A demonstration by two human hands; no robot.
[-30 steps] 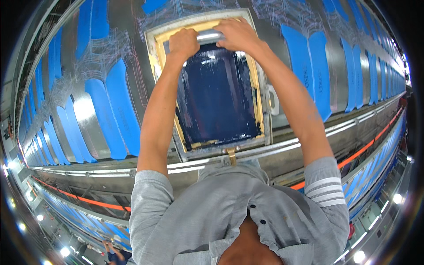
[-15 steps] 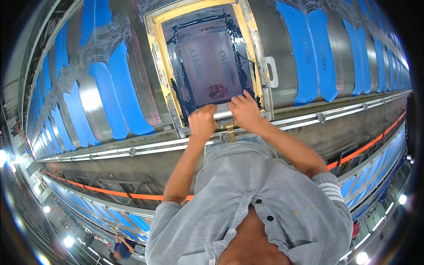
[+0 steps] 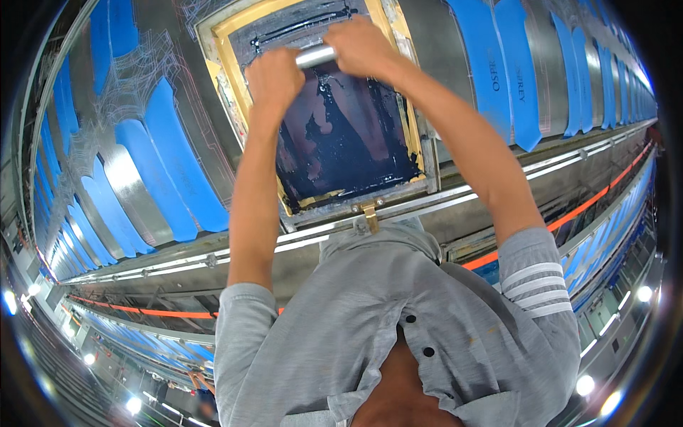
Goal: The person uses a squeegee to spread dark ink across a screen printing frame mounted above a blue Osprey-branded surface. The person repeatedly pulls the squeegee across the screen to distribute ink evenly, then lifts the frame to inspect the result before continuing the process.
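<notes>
Silver bar (image 3: 315, 57) gone from taped screen's (image 3: 260, 16) 6 o'clock end to nr 12 in half a sec; dk-blue ink (image 3: 341, 167) mid-spread, I'd guess. L hand (image 3: 276, 82) & R hand (image 3: 359, 50) curled tight round bar. Ink's heavy at 6, ragged mid-screen, purplish mesh (image 3: 356, 107) thru.

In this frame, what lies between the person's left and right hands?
A short stretch of silver bar shows between the left hand and the right hand, both gripping it, in the head view.
</notes>
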